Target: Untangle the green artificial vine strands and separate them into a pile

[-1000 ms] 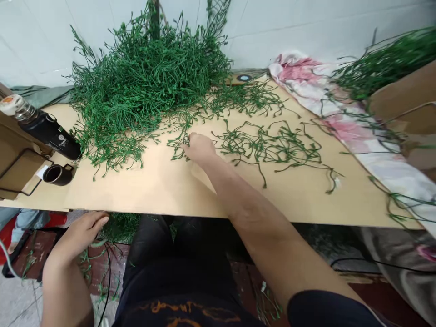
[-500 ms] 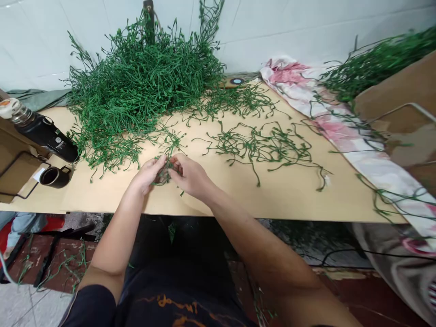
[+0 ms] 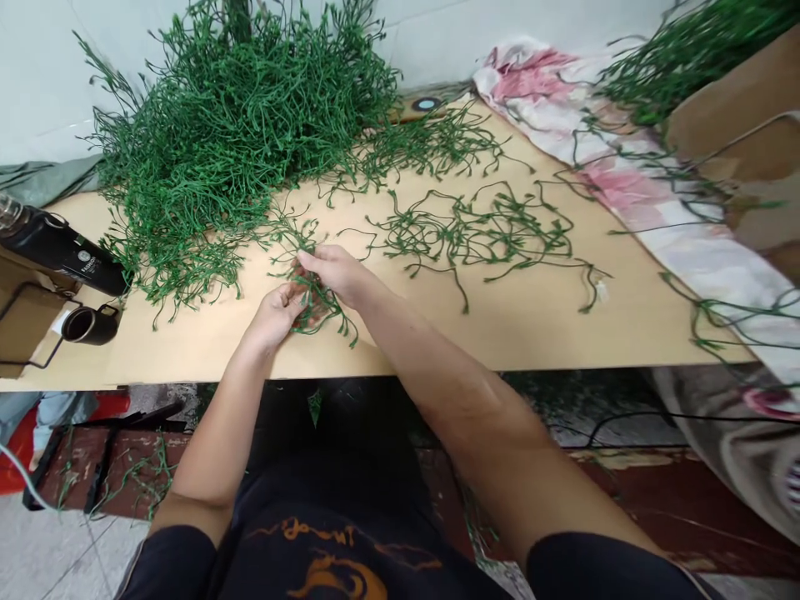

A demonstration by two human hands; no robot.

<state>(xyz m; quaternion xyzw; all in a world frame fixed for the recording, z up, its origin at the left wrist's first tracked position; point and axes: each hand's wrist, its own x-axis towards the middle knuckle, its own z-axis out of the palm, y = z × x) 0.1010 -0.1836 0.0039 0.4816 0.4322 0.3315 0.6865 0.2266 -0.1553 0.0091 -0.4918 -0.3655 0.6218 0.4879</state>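
Observation:
Thin green plastic plant stems with small budded tips [image 3: 330, 307] are bunched between my two hands near the front of the table. My left hand [image 3: 279, 313] is closed around the lower left of this bunch, fingers partly hidden behind the stems. Just above and to the right, my right hand [image 3: 336, 272] pinches the upper part, thumb pointing left. Some stem ends hang down to the right, below my right hand. Beyond my hands rises a large heap of the same green stems [image 3: 250, 108]. A loose flat tangle of stems [image 3: 475, 229] lies to the right.
On the left stand a black bottle [image 3: 66, 250] and a dark mug [image 3: 91, 325], beside a cardboard box [image 3: 28, 329]. A pink-and-white cloth [image 3: 631, 196] runs along the right edge of the wooden tabletop [image 3: 518, 333]. Another cardboard box [image 3: 743, 108] leans at far right.
My right hand has moved up over the stems, and my left hand sits slightly lower relative to it. More stem ends show between and below the hands. The camera view has shifted down.

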